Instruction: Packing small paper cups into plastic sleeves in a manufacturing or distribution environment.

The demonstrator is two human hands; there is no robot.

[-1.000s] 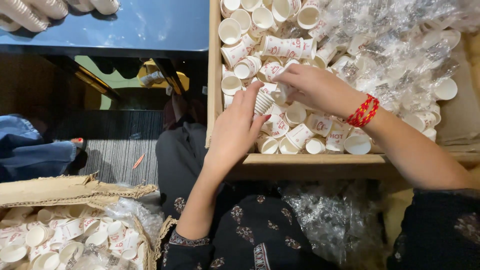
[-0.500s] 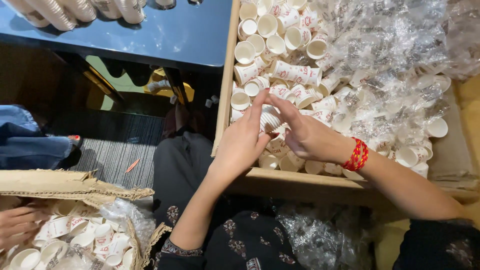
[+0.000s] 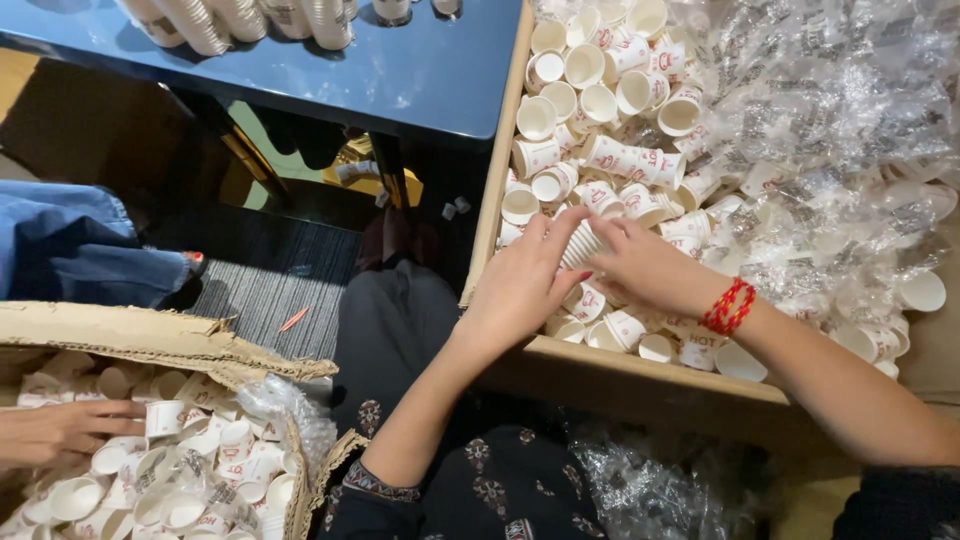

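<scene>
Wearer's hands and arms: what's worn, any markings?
Both forearms are bare. The right hand has a red beaded wristband. The left hand wears nothing; its dark sleeve, pushed up near the elbow, has an embroidered patterned cuff. No gloves, and no rings can be made out.

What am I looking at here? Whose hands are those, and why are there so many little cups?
The camera sits on a person's head and looks down, so you see that person's own two arms. The left hand and the right hand meet over a big cardboard box full of small white paper cups and crinkly clear plastic wrap. Together they hold a short stack of cups. The right wrist wears a red thread bracelet. At the lower left, another person's hand reaches into a second box of cups. Up top, more stacked cups stand on a dark blue table.
</scene>
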